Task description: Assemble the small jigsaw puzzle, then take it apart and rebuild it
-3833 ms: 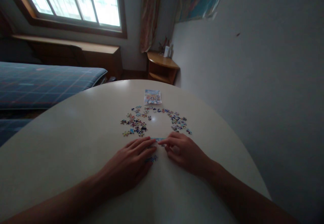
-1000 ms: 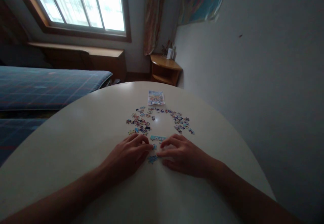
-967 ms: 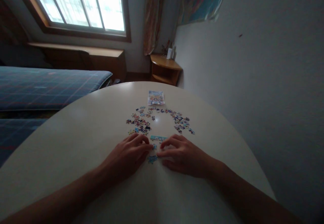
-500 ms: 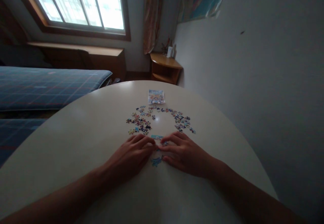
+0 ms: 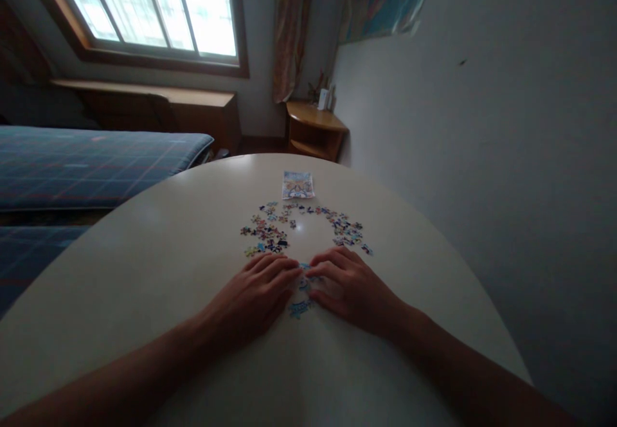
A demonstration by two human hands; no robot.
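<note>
A small group of blue and white jigsaw puzzle pieces (image 5: pixel 303 283) lies on the table between my two hands. My left hand (image 5: pixel 263 289) rests at its left side, fingers close together and bent down, with the fingertips on the pieces' edge. From the right, my right hand (image 5: pixel 344 285) has its curled fingertips on the same pieces, its thumb lower down. The fingers hide part of the group. Just below, a joined blue strip of puzzle (image 5: pixel 299 308) shows between the thumbs.
Loose puzzle pieces (image 5: pixel 265 231) lie in a cluster at left, and more pieces (image 5: pixel 347 229) form an arc to the right. Behind them is a printed picture packet (image 5: pixel 297 185). The round white table (image 5: pixel 193 221) has a plaid mattress (image 5: pixel 96 163) beyond its left edge.
My right fingers have drawn back slightly up and right, and the left fingertips have shifted up over the edge of the pieces. More of the blue and white pieces shows between the hands.
</note>
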